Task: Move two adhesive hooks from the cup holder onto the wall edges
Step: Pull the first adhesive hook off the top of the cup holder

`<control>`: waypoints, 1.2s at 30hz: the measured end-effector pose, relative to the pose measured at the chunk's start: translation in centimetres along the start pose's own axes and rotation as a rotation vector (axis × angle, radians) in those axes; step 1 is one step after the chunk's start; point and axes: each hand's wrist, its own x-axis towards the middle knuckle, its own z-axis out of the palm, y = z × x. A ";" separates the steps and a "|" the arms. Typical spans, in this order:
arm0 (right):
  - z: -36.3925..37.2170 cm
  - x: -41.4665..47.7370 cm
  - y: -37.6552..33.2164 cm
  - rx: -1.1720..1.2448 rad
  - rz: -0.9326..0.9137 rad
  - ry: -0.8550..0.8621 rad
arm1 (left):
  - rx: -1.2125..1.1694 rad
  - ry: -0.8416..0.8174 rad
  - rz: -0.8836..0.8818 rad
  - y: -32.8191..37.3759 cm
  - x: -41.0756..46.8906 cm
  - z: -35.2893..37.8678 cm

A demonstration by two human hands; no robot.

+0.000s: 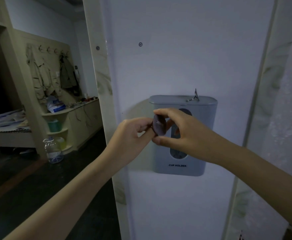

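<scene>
A grey cup holder [196, 108] hangs on the white wall panel, labelled "CUP HOLDER". A small metal hook [193, 97] lies on its lid. In front of the holder's left side I hold a dark oval adhesive hook [159, 125] with both hands. My left hand [133, 134] pinches its left edge with fingertips. My right hand [178, 129] spans it from above and below with thumb and fingers. The holder's front window is partly hidden behind my right hand.
The wall's left edge [98, 66] and right edge [262, 84] carry pale patterned trim. To the left is a dim room with hanging jackets [43, 75], corner shelves [57, 115], a bed [6, 122] and a large water bottle [52, 150] on the dark floor.
</scene>
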 end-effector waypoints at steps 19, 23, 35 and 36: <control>-0.1 -0.5 -0.8 -0.029 -0.030 0.089 | 0.002 -0.037 -0.016 0.6 -1.1 -0.5; -0.1 -0.5 -0.8 -0.059 -0.083 0.114 | 0.007 -0.042 -0.021 0.5 -1.3 -0.7; 0.1 -0.4 -0.8 -0.105 -0.090 0.098 | 0.024 -0.041 -0.039 -0.4 -1.9 -0.9; 0.2 -0.4 -0.8 -0.102 -0.089 0.099 | 0.026 -0.042 -0.039 -0.5 -2.0 -0.9</control>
